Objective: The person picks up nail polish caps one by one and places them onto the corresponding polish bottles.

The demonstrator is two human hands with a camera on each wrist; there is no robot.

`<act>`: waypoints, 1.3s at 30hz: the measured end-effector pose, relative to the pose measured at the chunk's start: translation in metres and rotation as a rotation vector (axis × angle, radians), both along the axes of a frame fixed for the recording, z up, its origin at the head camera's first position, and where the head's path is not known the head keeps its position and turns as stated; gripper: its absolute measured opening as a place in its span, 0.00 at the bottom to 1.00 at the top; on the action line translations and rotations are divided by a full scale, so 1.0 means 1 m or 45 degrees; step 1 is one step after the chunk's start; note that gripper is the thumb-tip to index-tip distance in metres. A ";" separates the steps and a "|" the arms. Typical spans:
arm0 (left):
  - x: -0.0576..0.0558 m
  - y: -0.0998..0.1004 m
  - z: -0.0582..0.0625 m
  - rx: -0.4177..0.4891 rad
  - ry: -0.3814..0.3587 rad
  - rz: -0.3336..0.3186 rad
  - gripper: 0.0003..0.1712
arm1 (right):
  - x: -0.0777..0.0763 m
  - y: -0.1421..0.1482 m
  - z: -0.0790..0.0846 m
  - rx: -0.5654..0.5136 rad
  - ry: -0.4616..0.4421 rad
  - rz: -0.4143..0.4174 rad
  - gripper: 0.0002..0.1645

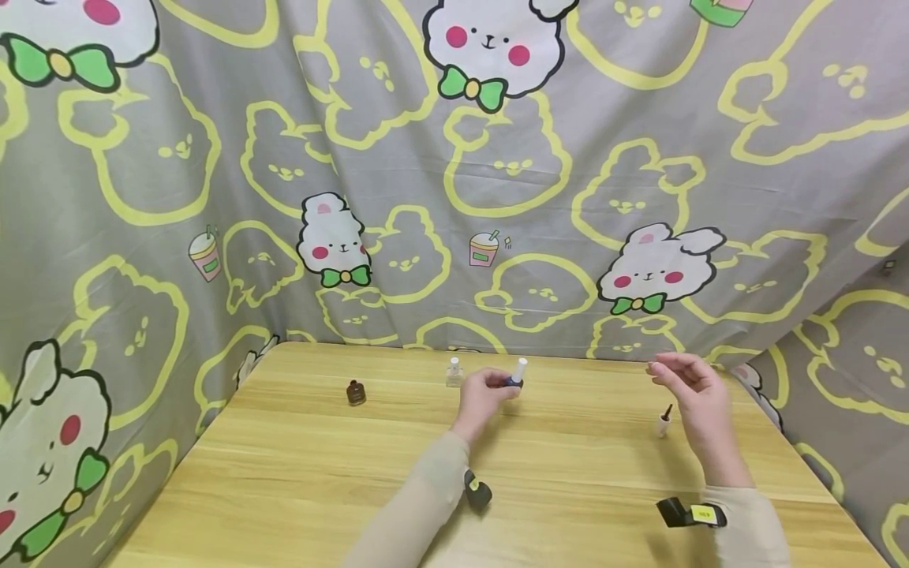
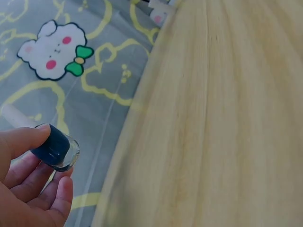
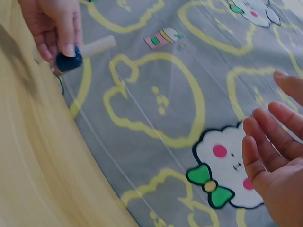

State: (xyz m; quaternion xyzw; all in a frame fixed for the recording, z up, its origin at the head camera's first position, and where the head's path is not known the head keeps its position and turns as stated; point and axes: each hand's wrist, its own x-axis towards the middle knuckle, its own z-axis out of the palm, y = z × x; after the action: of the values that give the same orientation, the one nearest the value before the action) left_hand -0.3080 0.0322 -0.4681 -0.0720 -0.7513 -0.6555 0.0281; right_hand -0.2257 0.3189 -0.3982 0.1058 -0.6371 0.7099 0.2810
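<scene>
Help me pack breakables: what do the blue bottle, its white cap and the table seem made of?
Blue bottle: glossy, likely glass, given its clear base. White cap: probably smooth plastic, evenly white without metallic glint. Table: smooth wood or laminate, showing yellowish grain.

Can see only part of the dark-blue rounded glass bottle [image 1: 514, 382] behind the bare left hand [image 1: 485, 398] in the head view. Cannot read the tiny yellow rectangular label [image 1: 705, 514]
</scene>
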 end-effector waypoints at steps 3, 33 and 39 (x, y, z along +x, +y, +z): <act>-0.004 0.000 -0.002 0.005 -0.018 0.012 0.14 | 0.000 0.011 -0.003 -0.063 0.093 0.118 0.11; -0.034 0.003 -0.014 -0.102 -0.127 0.064 0.13 | -0.005 0.091 -0.073 -0.457 0.038 0.340 0.20; -0.037 0.001 -0.013 -0.138 -0.143 0.061 0.12 | -0.004 0.100 -0.086 -0.433 -0.032 0.404 0.21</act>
State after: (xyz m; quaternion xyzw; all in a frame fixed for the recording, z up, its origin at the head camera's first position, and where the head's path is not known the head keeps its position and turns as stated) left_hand -0.3450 0.0333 -0.4808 -0.0185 -0.7876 -0.6159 -0.0022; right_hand -0.2295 0.4190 -0.4838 0.1469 -0.4873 0.8435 0.1718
